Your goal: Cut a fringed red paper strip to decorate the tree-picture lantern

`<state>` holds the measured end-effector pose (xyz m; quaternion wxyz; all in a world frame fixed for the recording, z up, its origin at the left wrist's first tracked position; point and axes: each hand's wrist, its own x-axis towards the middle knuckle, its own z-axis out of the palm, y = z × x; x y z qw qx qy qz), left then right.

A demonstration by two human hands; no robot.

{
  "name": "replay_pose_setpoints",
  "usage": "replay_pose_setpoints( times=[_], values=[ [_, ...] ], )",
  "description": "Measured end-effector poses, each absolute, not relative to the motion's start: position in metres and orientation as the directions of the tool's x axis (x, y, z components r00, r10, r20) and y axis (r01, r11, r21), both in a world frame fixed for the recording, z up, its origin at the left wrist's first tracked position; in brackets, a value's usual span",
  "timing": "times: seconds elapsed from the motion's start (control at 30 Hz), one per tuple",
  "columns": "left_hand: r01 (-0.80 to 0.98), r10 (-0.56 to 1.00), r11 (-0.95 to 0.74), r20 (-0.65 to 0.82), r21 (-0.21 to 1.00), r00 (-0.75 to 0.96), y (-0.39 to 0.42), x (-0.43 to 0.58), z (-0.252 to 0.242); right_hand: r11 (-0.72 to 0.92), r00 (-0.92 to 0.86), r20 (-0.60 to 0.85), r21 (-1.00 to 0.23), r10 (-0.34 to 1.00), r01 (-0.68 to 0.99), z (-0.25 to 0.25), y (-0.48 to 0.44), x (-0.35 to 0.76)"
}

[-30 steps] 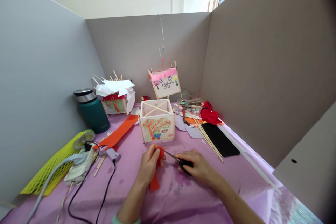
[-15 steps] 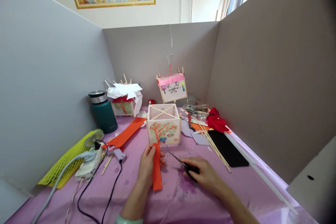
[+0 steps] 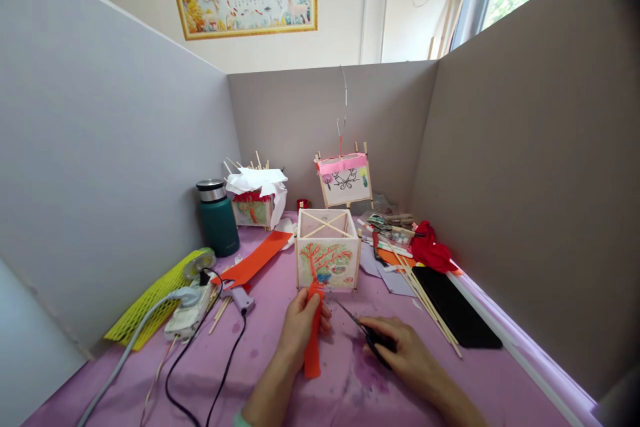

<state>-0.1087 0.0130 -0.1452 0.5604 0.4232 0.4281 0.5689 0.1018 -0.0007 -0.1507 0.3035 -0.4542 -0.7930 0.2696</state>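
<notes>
Between the thumb and fingers of my left hand [image 3: 303, 321] is a narrow orange paper strip [image 3: 313, 347], hanging down toward me. Its top end looks cut into fine slits. My right hand [image 3: 400, 340] grips black-handled scissors [image 3: 374, 340], whose blades point up and left toward the strip without touching it. The blades look closed or nearly so. Just beyond my left hand stands a square lantern [image 3: 327, 260] of sticks and white paper, with a tree drawn on its front and crossed sticks over its top.
Left are a teal bottle [image 3: 218, 220], an orange sheet [image 3: 257, 260], a glue gun [image 3: 241, 295], a power strip [image 3: 187, 317] and cords. Right are thin sticks [image 3: 435, 307], a black phone-like slab [image 3: 450, 310] and red cloth [image 3: 433, 248]. Behind hangs another lantern [image 3: 345, 181]; grey partitions surround the table.
The whole view has shifted, so things sit further right and lower. The strip has turned slightly in my left hand. The scissors remain in my right hand, beside the strip.
</notes>
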Motion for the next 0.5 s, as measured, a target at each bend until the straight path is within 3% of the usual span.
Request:
replay_pose_setpoints(
  times=[0.5],
  values=[
    [-0.167, 1.0, 0.011, -0.007, 0.986, 0.027, 0.0155, -0.1084, -0.1474, 0.441, -0.406, 0.228, -0.693, 0.885, 0.571, -0.1522, -0.0012, 0.1023]
  ],
)
